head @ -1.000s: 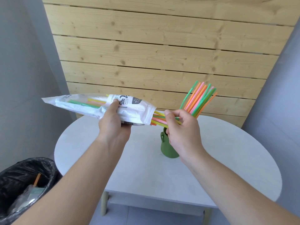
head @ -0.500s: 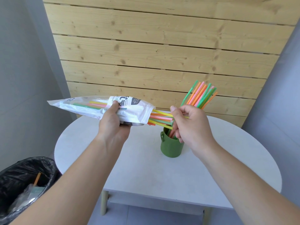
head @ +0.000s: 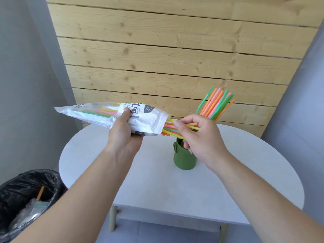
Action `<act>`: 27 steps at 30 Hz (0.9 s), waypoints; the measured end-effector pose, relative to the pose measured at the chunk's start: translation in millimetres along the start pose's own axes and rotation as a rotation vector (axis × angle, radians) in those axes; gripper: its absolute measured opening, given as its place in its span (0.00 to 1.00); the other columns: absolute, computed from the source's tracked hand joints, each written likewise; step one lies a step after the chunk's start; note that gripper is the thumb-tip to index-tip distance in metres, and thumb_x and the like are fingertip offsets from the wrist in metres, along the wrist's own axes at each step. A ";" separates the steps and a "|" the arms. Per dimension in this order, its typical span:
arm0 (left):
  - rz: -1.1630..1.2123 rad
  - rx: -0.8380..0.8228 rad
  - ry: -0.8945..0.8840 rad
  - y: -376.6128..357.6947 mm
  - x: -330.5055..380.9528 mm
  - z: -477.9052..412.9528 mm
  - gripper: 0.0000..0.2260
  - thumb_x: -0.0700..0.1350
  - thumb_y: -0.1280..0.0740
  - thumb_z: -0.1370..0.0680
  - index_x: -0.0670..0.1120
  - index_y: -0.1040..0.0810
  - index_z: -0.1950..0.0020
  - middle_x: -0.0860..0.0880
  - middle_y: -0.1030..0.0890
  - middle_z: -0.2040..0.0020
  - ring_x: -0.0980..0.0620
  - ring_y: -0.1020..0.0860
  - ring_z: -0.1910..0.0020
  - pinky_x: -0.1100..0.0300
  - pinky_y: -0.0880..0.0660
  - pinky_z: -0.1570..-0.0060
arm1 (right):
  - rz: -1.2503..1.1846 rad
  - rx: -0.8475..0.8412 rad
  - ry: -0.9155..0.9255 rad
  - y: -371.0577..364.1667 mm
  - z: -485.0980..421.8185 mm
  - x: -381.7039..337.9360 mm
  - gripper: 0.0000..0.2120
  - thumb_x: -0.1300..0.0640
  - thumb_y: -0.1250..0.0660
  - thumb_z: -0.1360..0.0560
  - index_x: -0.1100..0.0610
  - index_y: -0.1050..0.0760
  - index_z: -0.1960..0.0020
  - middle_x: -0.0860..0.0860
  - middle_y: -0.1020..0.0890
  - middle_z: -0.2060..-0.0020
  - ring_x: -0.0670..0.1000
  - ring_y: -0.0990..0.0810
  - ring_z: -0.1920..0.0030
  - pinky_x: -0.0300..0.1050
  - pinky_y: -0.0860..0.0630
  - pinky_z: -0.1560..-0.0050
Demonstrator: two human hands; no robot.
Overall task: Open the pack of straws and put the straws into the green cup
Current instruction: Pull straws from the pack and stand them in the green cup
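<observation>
- Head view, centre of frame: left hand [head: 123, 135] grips the opened straw pack [head: 112, 116], held level.
- Right hand [head: 198, 137] pinches several loose straws [head: 168, 128] at its mouth.
- Green cup [head: 183, 160], centre right on the table [head: 149, 181], already holds a bunch [head: 216, 104]; more remain in the pack.

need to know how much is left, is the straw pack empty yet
Not empty. Coloured straws show through the pack in the left hand, and more poke from its open end.

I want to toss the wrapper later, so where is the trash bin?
The trash bin, lined with a black bag, stands on the floor at the lower left, beside the white table.
</observation>
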State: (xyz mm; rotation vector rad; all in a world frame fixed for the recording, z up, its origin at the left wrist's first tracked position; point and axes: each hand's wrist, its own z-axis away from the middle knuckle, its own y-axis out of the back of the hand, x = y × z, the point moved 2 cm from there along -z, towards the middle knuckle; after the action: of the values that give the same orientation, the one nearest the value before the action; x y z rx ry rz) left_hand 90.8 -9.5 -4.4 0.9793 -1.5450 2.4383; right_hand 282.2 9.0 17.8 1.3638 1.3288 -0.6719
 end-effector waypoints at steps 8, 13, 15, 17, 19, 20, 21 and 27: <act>0.013 0.028 -0.007 2.0 7.1 -1.1 0.08 0.41 0.32 0.17 0.43 0.21 0.38 0.45 0.14 0.43 0.46 0.14 0.43 0.38 0.18 0.44 | 0.056 -0.075 -0.039 14.5 -3.6 -6.1 0.08 0.55 0.33 0.20 0.57 0.21 0.56 0.49 0.21 0.78 0.47 0.27 0.80 0.40 0.30 0.77; -0.011 0.041 0.011 2.9 6.2 -0.1 0.09 0.41 0.32 0.17 0.41 0.21 0.38 0.44 0.14 0.43 0.45 0.13 0.47 0.37 0.16 0.54 | 0.173 -0.090 0.025 25.1 -4.9 -9.6 0.07 0.56 0.32 0.21 0.56 0.20 0.56 0.51 0.22 0.77 0.42 0.27 0.80 0.34 0.31 0.77; -0.024 0.036 0.014 2.9 6.3 0.6 0.05 0.41 0.33 0.16 0.42 0.22 0.41 0.45 0.14 0.50 0.45 0.14 0.54 0.42 0.18 0.72 | 0.187 -0.090 0.053 31.2 -6.9 -11.2 0.06 0.56 0.32 0.21 0.56 0.20 0.56 0.49 0.22 0.77 0.44 0.27 0.79 0.35 0.31 0.76; -0.036 0.040 0.021 3.4 7.4 0.4 0.03 0.42 0.33 0.16 0.44 0.22 0.45 0.46 0.15 0.52 0.45 0.14 0.56 0.42 0.20 0.76 | 0.176 -0.088 0.062 38.0 -9.2 -12.4 0.06 0.57 0.31 0.21 0.57 0.20 0.56 0.49 0.20 0.76 0.46 0.28 0.78 0.37 0.31 0.76; -0.042 0.041 0.019 2.8 9.2 0.6 0.02 0.42 0.33 0.16 0.44 0.22 0.45 0.46 0.14 0.53 0.45 0.14 0.55 0.39 0.19 0.75 | 0.134 -0.081 0.039 44.3 -11.2 -12.7 0.06 0.57 0.31 0.21 0.57 0.19 0.56 0.50 0.20 0.76 0.46 0.28 0.78 0.38 0.31 0.76; -0.045 0.040 0.016 2.4 9.7 0.6 0.03 0.42 0.34 0.16 0.44 0.22 0.45 0.47 0.15 0.53 0.45 0.14 0.55 0.38 0.19 0.74 | 0.108 -0.076 0.019 46.8 -11.9 -12.3 0.06 0.58 0.31 0.21 0.58 0.19 0.56 0.49 0.20 0.76 0.46 0.29 0.78 0.39 0.31 0.77; -0.049 0.039 0.013 2.0 9.8 0.6 0.03 0.42 0.34 0.16 0.44 0.22 0.45 0.47 0.15 0.54 0.45 0.14 0.55 0.38 0.18 0.73 | 0.076 -0.071 -0.004 48.4 -12.6 -11.3 0.06 0.58 0.30 0.22 0.58 0.19 0.56 0.50 0.19 0.76 0.47 0.29 0.78 0.39 0.31 0.77; -0.053 0.046 0.000 2.6 10.4 0.7 0.03 0.43 0.34 0.16 0.45 0.22 0.46 0.47 0.15 0.52 0.46 0.15 0.56 0.37 0.19 0.74 | -0.078 -0.110 -0.094 42.3 -12.7 -6.3 0.06 0.57 0.29 0.23 0.60 0.18 0.53 0.55 0.18 0.71 0.49 0.27 0.76 0.41 0.31 0.77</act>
State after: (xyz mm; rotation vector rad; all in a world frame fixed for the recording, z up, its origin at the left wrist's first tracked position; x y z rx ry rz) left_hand 81.9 -14.0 -0.4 1.0148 -1.4501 2.4483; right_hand 317.1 26.5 39.5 1.1835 1.3290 -0.6971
